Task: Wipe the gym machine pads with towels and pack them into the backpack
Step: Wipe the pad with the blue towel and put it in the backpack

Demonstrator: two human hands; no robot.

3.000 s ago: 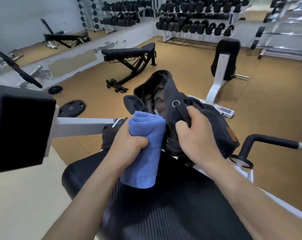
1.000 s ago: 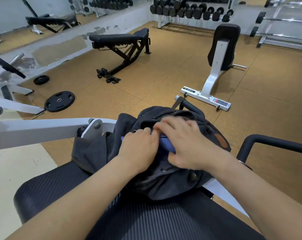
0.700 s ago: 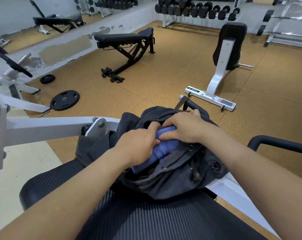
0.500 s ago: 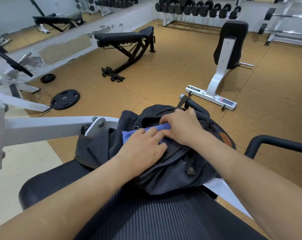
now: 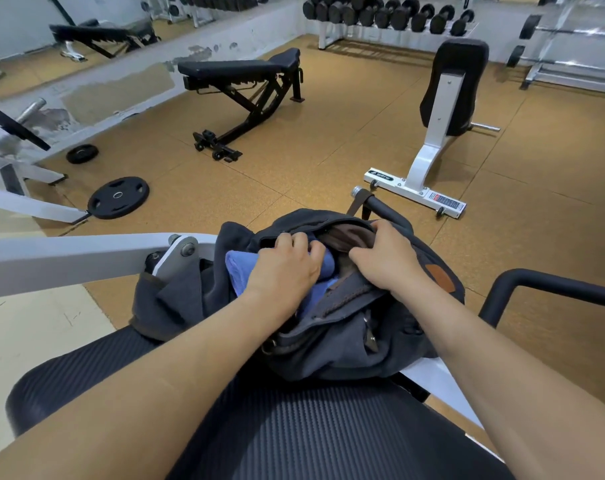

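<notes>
A dark grey backpack (image 5: 346, 337) lies on the far end of the black ribbed machine pad (image 5: 294, 434), its mouth open toward me. A blue towel (image 5: 237, 271) sits partly inside the opening, its left end sticking out. My left hand (image 5: 285, 271) presses down on the towel with fingers curled over it. My right hand (image 5: 385, 258) grips the right edge of the backpack's opening and holds it apart, showing a brown lining. The rest of the towel is hidden under my left hand and the bag's fabric.
A white machine arm (image 5: 69, 261) crosses on the left, a black handle bar (image 5: 550, 289) on the right. On the brown floor stand a black adjustable bench (image 5: 238, 71), a white-framed seat (image 5: 446, 109), weight plates (image 5: 117, 197) and a dumbbell rack (image 5: 387, 15).
The towel went from held beside the bag to pushed into its mouth. In the last half second my right hand moved from the towel to the bag's rim and pulled it open.
</notes>
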